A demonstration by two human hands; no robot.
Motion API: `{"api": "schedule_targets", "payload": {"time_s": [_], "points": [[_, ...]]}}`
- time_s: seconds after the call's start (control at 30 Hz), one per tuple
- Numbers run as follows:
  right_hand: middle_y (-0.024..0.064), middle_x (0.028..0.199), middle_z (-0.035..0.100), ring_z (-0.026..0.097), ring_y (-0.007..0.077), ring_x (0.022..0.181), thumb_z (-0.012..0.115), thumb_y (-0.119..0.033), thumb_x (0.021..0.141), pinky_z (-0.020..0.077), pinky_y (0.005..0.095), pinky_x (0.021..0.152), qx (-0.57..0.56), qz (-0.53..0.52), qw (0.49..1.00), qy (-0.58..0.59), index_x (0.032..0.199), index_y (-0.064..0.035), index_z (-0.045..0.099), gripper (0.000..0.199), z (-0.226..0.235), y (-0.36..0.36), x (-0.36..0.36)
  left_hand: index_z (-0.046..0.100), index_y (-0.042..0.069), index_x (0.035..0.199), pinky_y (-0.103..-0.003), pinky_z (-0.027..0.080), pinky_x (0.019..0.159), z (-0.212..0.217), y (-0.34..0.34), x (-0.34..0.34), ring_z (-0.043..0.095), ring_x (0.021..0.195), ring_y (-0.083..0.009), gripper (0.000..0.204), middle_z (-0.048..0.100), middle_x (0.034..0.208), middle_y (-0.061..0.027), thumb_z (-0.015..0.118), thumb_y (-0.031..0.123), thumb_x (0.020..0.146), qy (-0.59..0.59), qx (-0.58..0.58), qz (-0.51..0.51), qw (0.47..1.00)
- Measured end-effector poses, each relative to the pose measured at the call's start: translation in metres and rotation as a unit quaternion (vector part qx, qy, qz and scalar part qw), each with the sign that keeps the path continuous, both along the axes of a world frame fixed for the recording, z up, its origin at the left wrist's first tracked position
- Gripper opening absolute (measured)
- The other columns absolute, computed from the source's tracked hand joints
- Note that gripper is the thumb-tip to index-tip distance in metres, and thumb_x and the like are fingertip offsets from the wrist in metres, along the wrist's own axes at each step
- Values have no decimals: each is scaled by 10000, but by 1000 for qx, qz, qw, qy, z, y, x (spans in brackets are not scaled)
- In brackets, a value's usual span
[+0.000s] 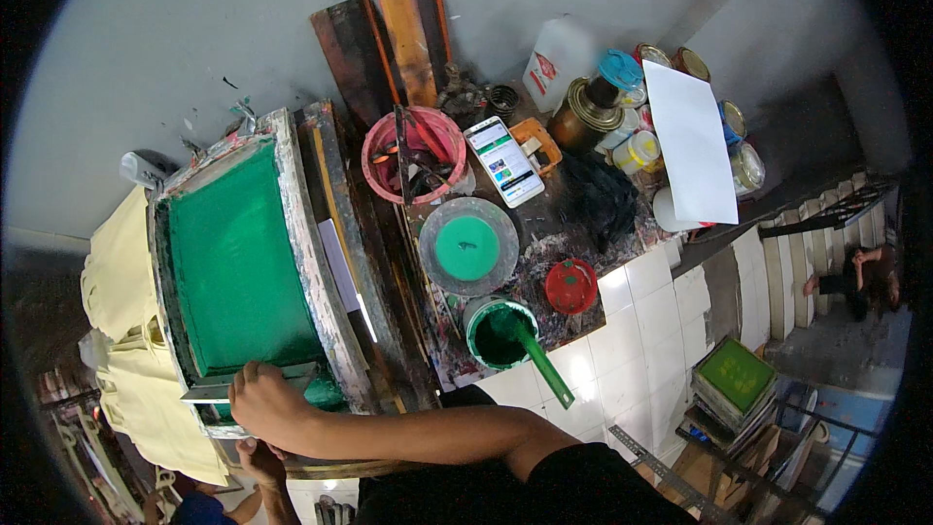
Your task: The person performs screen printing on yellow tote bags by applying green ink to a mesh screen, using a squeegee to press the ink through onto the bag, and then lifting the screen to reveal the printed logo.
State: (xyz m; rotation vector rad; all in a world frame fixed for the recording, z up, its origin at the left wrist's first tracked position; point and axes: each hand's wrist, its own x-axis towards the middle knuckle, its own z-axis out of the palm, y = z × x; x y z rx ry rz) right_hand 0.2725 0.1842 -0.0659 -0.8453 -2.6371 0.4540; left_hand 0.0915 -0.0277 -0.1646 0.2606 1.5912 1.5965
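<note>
One large printing screen (238, 258), its mesh coated green, lies across pale yellow cloth (121, 331). At its near edge the right hand (267, 403) curls its fingers (251, 381) tight around a squeegee (228, 389). Lower down, the left hand (260, 462) touches the frame's underside, grip unclear. Right of the screen on the counter (544, 262) stand a green ink bucket (501, 333) with stirring stick and a round lid (467, 246).

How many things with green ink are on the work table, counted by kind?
Printing screen, under the right hand: 1
Ink tub with stick: 1
Lid with green centre: 1
Total: 3
</note>
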Motion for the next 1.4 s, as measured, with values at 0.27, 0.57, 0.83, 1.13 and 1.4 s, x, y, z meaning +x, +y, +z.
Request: {"api": "schedule_targets", "payload": {"time_s": [0.27, 0.57, 0.83, 1.13, 1.4], "points": [[83, 765, 633, 607, 240, 783, 658, -249, 732, 469, 362, 620, -13, 18, 1000, 7, 812, -17, 691, 248, -1, 7, 1, 494, 114, 869, -309, 420, 382, 4, 3, 8, 478, 382, -226, 213, 534, 563, -118, 469, 306, 958, 63, 10, 63, 996], [70, 772, 635, 606, 219, 793, 656, -250, 728, 455, 340, 616, -9, 35, 999, 14, 810, -30, 691, 237, -2, 5, -1, 483, 147, 882, -314, 421, 375, 1, -8, 1, 485, 394, -226, 205, 514, 549, -106, 467, 336, 960, 43, 18, -15, 999], [84, 803, 665, 629, 223, 817, 653, -196, 735, 489, 331, 647, -11, 40, 999, 24, 835, -14, 703, 213, -2, 12, 1, 456, 174, 909, -344, 435, 410, -11, -16, -6, 479, 414, -230, 248, 493, 551, -109, 469, 412, 978, 4, 4, 15, 1000], [111, 842, 700, 657, 240, 845, 655, -160, 750, 527, 333, 695, -24, 35, 999, 24, 871, 2, 707, 209, -3, 18, 2, 410, 132, 957, -343, 458, 407, -15, -9, -8, 503, 457, -232, 210, 424, 660, -43, 511, 314, 986, 40, -4, 13, 999], [127, 869, 712, 667, 252, 873, 658, -150, 764, 541, 341, 699, -18, 37, 999, 24, 909, 5, 704, 217, 1, 17, 6, 417, 121, 961, -337, 462, 403, -5, 1, -1, 515, 482, -231, 221, 465, 662, -69, 542, 303, 946, 35, 3, -5, 999]]}}
